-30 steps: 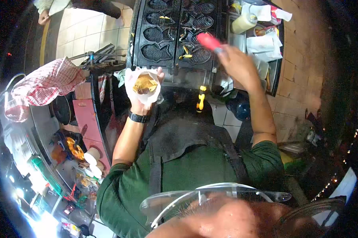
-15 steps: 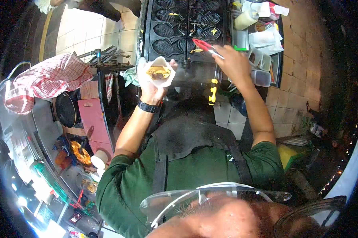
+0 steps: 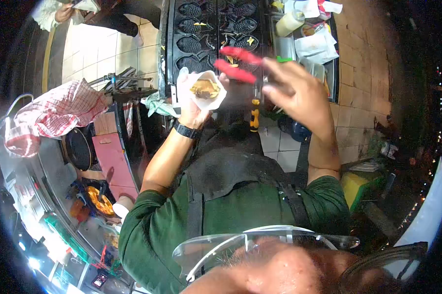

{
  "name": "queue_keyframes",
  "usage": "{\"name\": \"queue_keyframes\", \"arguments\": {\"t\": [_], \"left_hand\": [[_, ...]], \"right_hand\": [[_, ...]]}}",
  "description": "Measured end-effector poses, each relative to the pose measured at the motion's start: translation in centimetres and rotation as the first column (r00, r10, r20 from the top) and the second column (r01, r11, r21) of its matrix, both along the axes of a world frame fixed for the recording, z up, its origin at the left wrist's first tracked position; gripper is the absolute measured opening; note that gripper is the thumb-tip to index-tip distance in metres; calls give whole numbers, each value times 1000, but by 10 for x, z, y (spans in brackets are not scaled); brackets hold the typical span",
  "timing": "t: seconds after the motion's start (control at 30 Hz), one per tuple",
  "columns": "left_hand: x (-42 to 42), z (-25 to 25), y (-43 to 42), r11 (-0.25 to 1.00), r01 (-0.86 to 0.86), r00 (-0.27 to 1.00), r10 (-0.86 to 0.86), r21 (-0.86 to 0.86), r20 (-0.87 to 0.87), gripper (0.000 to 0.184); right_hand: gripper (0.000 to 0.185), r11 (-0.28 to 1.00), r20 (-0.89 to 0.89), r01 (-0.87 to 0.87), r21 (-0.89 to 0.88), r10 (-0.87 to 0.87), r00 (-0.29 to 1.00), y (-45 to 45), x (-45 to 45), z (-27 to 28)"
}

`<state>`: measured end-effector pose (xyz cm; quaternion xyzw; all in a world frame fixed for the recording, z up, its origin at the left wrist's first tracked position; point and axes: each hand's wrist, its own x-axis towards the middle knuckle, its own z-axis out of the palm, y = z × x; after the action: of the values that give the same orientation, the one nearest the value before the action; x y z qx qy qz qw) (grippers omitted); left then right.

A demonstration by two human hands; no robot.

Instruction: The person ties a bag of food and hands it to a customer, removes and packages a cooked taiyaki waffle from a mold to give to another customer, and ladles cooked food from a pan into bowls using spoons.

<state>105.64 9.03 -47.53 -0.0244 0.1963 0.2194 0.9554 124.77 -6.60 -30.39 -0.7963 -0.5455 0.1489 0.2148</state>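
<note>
My left hand (image 3: pixel 193 115) is wrapped round a white paper bag (image 3: pixel 213 102) whose mouth faces up. Inside the bag sits a golden-brown pastry (image 3: pixel 204 89). Above and right of it, my right hand (image 3: pixel 306 98) grips a pair of red-tipped tongs (image 3: pixel 238 73); their two tips are spread apart and blurred by motion, with nothing visible between them. Both hands are at the near edge of a black griddle with fish-shaped moulds (image 3: pixel 194 44). Small yellow scraps (image 3: pixel 250 41) lie on the moulds.
Right of the griddle stand a squeeze bottle (image 3: pixel 290 23), white paper packets (image 3: pixel 316 48) and plastic tubs. A yellow-and-black handle (image 3: pixel 254 120) hangs in front. A checked cloth (image 3: pixel 59 110) and a pan of orange food (image 3: pixel 100 200) are on the left. Another person's hand (image 3: pixel 63 13) shows at top left.
The tongs have swung left toward the paper bag and their tips have spread. My left hand and the bag are slightly farther right. The other person's hand has come into view.
</note>
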Motion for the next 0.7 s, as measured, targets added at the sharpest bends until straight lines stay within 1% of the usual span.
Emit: {"name": "queue_keyframes", "arguments": {"t": [0.03, 0.07, 0.1, 0.13, 0.17, 0.2, 0.27, 0.3, 0.33, 0.4, 0.43, 0.5, 0.53, 0.57, 0.6, 0.63, 0.67, 0.7], "left_hand": [[2, 2, 2, 1000, 0, 1000, 0, -2, 5, 44], [3, 2, 5, 998, 22, 999, -24, -56, -34, 45], [4, 3, 6, 993, 43, 996, -51, -111, -72, 45], [5, 11, 4, 988, 50, 999, -52, -149, -11, 44], [4, 1, 4, 989, 35, 999, -35, -146, 1, 44], [7, 5, 3, 991, 2, 1000, -6, -136, -30, 43], [10, 8, 2, 992, -36, 997, 28, -122, -66, 43], [9, 7, 1, 996, -43, 991, 32, -77, -133, 42], [8, 7, 1, 998, -47, 979, 39, -32, -199, 41], [9, 7, 2, 996, -69, 977, 57, -51, -207, 40], [10, 7, 3, 994, -90, 976, 74, -69, -204, 40], [12, 8, 4, 994, -92, 973, 79, -51, -217, 41], [12, 8, 4, 995, -90, 970, 80, -33, -227, 42], [13, 4, 6, 994, -107, 969, 98, -29, -229, 42], [13, -4, 8, 992, -116, 976, 105, -49, -189, 49], [11, -8, 8, 990, -124, 982, 112, -69, -151, 57], [12, 3, 9, 989, -76, 996, 68, -128, -65, 59], [11, -3, 10, 992, -58, 998, 60, -114, 12, 65]], "right_hand": [[47, 994, 38, 97, -55, -95, 995, 3, 13, -6], [45, 977, 175, 169, -132, -145, 974, 8, 29, -23], [46, 975, 281, 190, -118, -151, 948, 13, 49, -54], [47, 955, 303, 223, -193, -158, 940, 23, 67, -83], [46, 934, 305, 226, -278, -137, 942, 33, 77, -101], [43, 899, 310, 237, -368, -121, 943, 44, 84, -120], [35, 898, 354, 245, -366, -109, 929, 59, 78, -134], [31, 904, 378, 244, -352, -101, 920, 64, 74, -137], [31, 905, 372, 239, -353, -99, 923, 66, 70, -144], [22, 915, 510, 308, -261, -140, 849, 68, 62, -160], [22, 916, 506, 303, -262, -137, 851, 68, 61, -161], [22, 944, 554, 223, -243, -53, 831, 64, 63, -160], [22, 931, 545, 243, -273, -58, 836, 63, 66, -154], [23, 943, 498, 192, -271, -34, 866, 59, 69, -140], [24, 948, 444, 172, -268, -37, 895, 55, 65, -114], [33, 949, 406, 145, -280, -20, 914, 50, 56, -79], [37, 977, 318, 55, -205, 13, 948, 42, 53, -59], [38, 998, 252, -29, -58, 43, 967, 35, 48, -39]]}}
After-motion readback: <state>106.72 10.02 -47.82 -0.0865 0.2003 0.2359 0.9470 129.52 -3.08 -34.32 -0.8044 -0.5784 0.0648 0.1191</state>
